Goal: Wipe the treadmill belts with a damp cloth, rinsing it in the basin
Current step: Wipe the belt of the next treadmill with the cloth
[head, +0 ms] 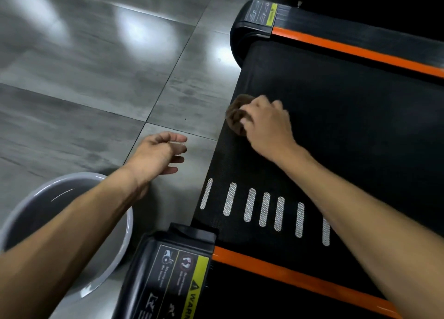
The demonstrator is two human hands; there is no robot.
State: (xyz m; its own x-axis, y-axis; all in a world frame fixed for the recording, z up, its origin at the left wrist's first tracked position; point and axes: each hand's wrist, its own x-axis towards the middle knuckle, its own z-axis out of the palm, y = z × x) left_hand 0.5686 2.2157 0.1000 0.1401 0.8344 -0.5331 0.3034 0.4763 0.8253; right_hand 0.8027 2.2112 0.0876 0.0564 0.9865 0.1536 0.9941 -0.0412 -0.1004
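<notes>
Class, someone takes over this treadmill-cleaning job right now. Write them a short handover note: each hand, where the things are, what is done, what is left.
Right hand: grips the crumpled brown cloth, pressed on the black textured treadmill belt near its rear edge.
Left hand: open, holds nothing, over the grey tiled floor.
Round grey plastic basin: on the floor, beside the treadmill's rear corner.
Done: cannot tell how much is wiped.
Left: likely finish this belt and rinse the cloth.

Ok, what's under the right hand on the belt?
A bunched brown cloth, gripped by the right hand at the black treadmill belt edge. Only its left part shows; the rest, and the belt directly beneath, is covered by the hand.
</notes>
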